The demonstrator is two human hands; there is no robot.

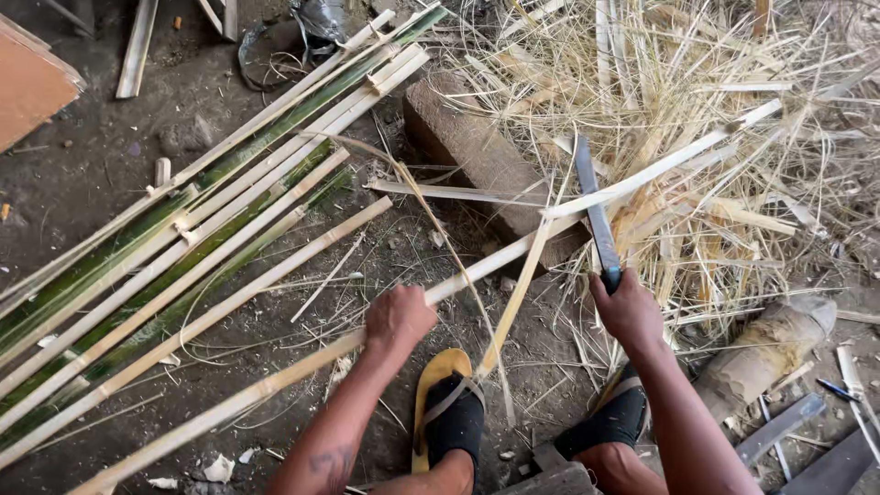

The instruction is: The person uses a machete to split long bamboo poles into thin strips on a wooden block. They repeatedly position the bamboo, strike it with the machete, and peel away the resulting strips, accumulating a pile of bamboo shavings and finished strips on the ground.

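Note:
My left hand [397,316] grips a long pale bamboo strip [275,380] that runs from the lower left up to the right. The strip's far end rests on a wooden block [477,151] lying on the dirt. My right hand [626,307] holds the dark handle of a long knife [594,206] whose blade points away from me and lies against the bamboo strip over the block. Thin peeled slivers curl off the strip near the blade. My two feet in yellow-soled sandals [446,403] sit just below the hands.
Several split green and pale bamboo slats [183,229] lie in a row at the left. A heap of dry bamboo shavings [697,119] covers the upper right. A short log [765,353] and metal tools [784,426] lie at the lower right. A board [27,82] sits top left.

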